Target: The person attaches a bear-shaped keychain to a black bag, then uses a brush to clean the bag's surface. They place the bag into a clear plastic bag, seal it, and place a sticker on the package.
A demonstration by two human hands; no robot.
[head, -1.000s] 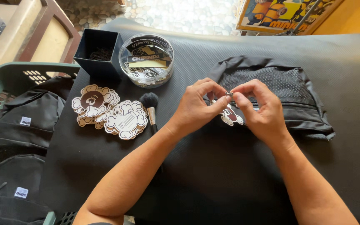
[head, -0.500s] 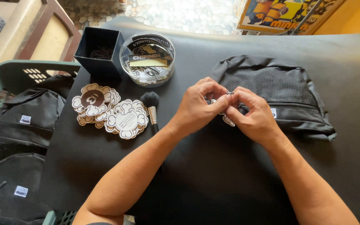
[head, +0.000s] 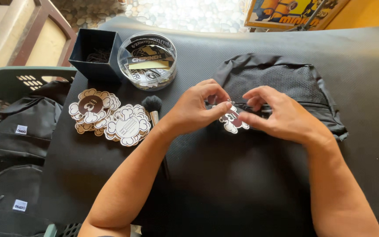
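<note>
From the head view, left of the hands stand a dark box with thin wires inside and a clear round tub of labels. The left hand and right hand pinch a white-and-brown flower-shaped tag between them, at the zipper of the black mesh bag.

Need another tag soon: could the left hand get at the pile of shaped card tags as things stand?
Probably yes, once it lets go: the left hand pinches a tag now, and only bare black mat lies between it and the tag pile, apart from a brush.

Black table bears bag, tags, tub.
</note>
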